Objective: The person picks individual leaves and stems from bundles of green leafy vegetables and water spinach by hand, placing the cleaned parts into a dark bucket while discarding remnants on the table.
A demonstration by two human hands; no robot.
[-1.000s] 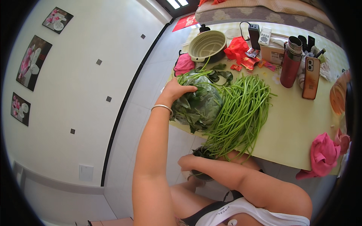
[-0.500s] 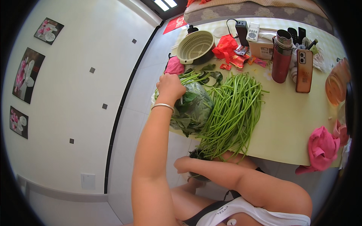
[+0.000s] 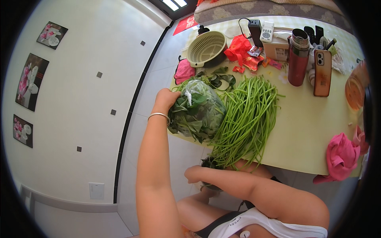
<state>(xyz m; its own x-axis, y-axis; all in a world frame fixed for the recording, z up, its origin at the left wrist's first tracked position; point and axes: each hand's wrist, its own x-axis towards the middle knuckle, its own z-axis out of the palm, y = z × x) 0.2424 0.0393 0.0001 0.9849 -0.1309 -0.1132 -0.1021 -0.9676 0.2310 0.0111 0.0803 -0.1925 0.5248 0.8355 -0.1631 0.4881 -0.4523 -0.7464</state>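
Note:
My left hand (image 3: 165,99), with a bangle on the wrist, is at the left side of a clear plastic bag (image 3: 205,104) of leafy greens. Its fingers are closed on dark green leaves (image 3: 179,106) beside the bag; the fingertips are partly hidden. Right of the bag lies a large pile of long green stalks (image 3: 250,119), reaching over the table's near edge. My right hand (image 3: 193,174) is low, below that edge, by a dark container with leaves (image 3: 210,162). Its fingers are turned away and hidden.
On the table (image 3: 301,135) stand a colander (image 3: 206,47), red packets (image 3: 252,62), a red thermos (image 3: 298,59), a phone (image 3: 322,73) and a boxy holder with a remote (image 3: 267,32). A pink cloth (image 3: 342,156) hangs over the right corner. Loose leaves (image 3: 222,79) lie behind the bag.
My left hand has moved left and slightly down, from the top of the bag to its left side, uncovering more of the bag. My right hand stays about where it was.

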